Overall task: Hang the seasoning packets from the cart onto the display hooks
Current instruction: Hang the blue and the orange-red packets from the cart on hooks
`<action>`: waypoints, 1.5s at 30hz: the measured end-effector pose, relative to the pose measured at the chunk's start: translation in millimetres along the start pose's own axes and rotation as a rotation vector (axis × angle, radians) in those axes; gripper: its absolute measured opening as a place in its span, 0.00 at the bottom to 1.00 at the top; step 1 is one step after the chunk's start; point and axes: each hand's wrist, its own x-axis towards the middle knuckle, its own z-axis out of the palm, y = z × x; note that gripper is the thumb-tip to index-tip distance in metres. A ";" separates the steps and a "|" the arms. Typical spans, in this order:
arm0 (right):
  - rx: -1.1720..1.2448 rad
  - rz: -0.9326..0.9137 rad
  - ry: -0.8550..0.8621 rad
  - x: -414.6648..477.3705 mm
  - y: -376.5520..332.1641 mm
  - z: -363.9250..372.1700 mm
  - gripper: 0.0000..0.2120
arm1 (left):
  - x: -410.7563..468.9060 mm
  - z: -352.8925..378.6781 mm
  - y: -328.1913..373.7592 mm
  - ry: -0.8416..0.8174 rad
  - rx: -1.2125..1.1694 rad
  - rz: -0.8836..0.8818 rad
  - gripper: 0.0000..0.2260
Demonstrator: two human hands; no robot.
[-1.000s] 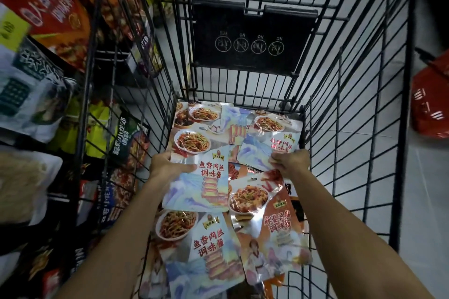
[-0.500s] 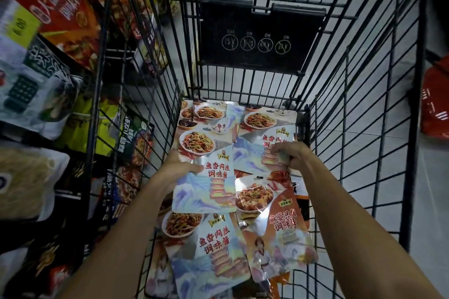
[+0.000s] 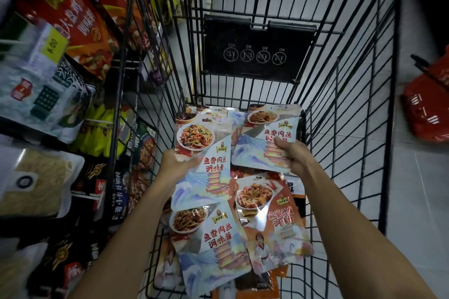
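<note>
Packets: both risen off the pile (image 3: 218,238) since a moment ago.
Cart (image 3: 257,31): pile lies below both grips.
Left hand (image 3: 177,167): thumb clamps left packet (image 3: 206,177) at its edge.
Right hand (image 3: 291,155): fingers curled round right packet (image 3: 255,143).
Hung goods (image 3: 80,24): beyond the left grip, outside the cart.
</note>
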 end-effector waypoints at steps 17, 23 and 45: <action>-0.005 -0.186 -0.223 -217.1 -29.2 25.3 0.22 | -166.0 -86.2 133.4 0.116 -0.056 0.392 0.06; -0.022 -0.306 -0.376 -278.5 -51.6 48.2 0.19 | -239.1 -127.9 162.6 0.263 -0.112 0.458 0.04; -0.396 -0.594 -1.339 -579.2 -46.2 225.0 0.09 | -664.3 -257.6 141.7 1.103 -0.287 0.778 0.08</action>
